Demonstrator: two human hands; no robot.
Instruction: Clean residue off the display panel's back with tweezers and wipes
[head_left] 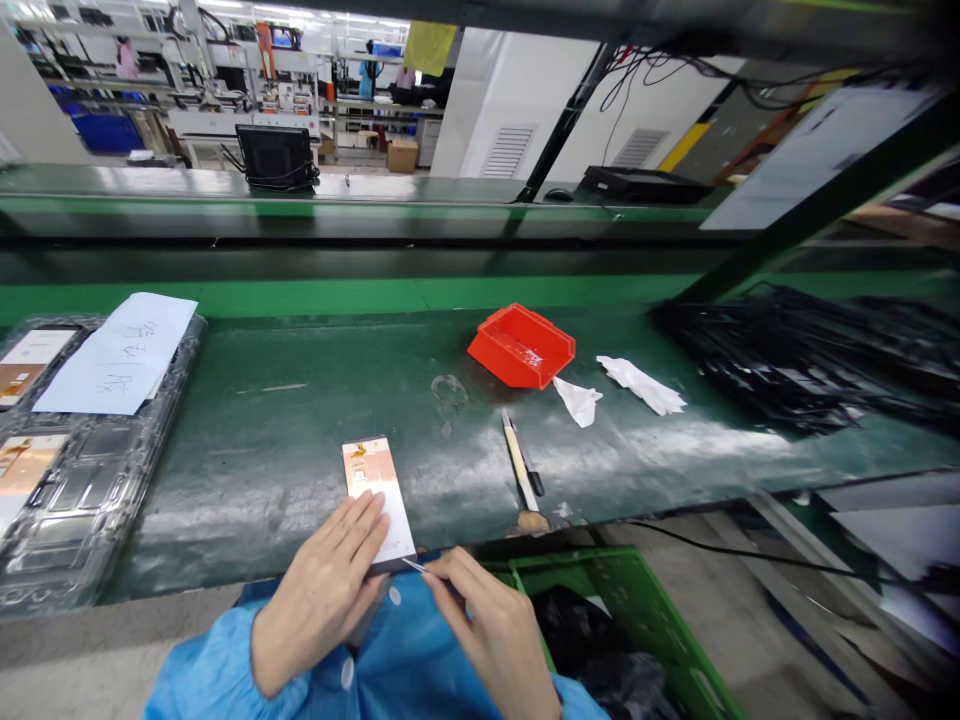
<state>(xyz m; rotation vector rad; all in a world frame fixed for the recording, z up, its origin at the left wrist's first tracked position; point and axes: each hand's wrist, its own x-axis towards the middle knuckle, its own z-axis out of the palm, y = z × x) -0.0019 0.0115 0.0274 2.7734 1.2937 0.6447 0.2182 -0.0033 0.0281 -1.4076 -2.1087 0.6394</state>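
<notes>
A small flat panel, white with a copper-coloured top part, lies at the near edge of the green bench. My left hand rests on its lower left side with fingers stretched flat, pressing it down. My right hand is pinched closed on thin metal tweezers, whose tip touches the panel's near right corner. Both wrists wear blue sleeves.
A red bin and two crumpled white wipes lie further back. A brush and pen lie right of the panel. Clear trays with panels and a paper sheet sit left. Black trays pile up right; a green crate stands below.
</notes>
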